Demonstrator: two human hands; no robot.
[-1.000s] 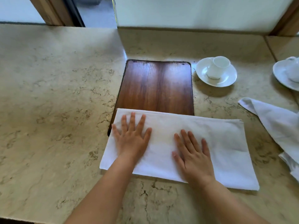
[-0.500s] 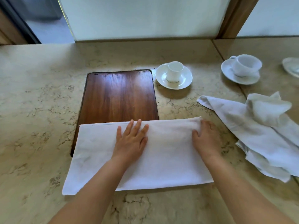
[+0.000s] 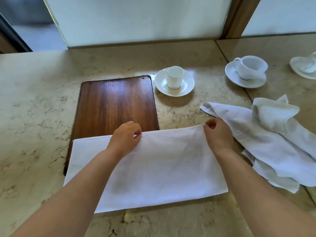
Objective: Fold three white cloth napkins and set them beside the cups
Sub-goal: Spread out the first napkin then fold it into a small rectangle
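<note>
Folded napkin (image 3: 153, 168) flat on the counter (image 3: 34, 117), overlapping the wooden board (image 3: 116, 106). Left hand (image 3: 124, 139) and right hand (image 3: 218, 134) pinch its far edge. Beyond: crumpled napkins (image 3: 273, 134), cups (image 3: 175, 77).

I see a beige veined marble counter (image 3: 42, 106) with a dark wooden panel (image 3: 116, 106) set into it. Behind it stands a pale frosted pane (image 3: 140, 19), brightly lit, beside a wooden post (image 3: 239, 17).
</note>
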